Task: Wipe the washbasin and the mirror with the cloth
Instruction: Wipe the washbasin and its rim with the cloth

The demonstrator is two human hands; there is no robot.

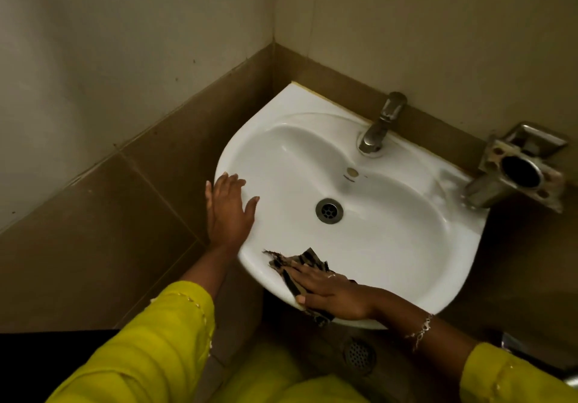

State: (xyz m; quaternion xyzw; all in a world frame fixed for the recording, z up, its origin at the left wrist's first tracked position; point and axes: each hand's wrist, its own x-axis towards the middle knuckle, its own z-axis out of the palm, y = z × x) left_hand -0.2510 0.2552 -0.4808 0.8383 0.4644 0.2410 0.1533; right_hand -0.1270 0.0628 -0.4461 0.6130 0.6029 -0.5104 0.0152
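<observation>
White ceramic, the washbasin (391, 230) sits in the corner against brown wall tiles (109, 230), with a metal tap (380, 124) at its back edge and a drain (329, 211) in the bowl. The left hand (230, 212) lies flat on the basin's left rim, palm down, fingers spread and pointing away from the person, gripping nothing; its forearm comes up from a yellow sleeve (156, 340). The right hand (328, 293) presses palm-down on the front rim with fingers straight and close together, pointing left, pinning a striped brown and black cloth (300, 262) flat against the ceramic rather than clenching it. The cloth's frayed edge sticks out past the fingertips into the bowl. A bracelet (420, 330) hangs at the right wrist. A metal holder (519, 168) is fixed to the wall right of the basin.
</observation>
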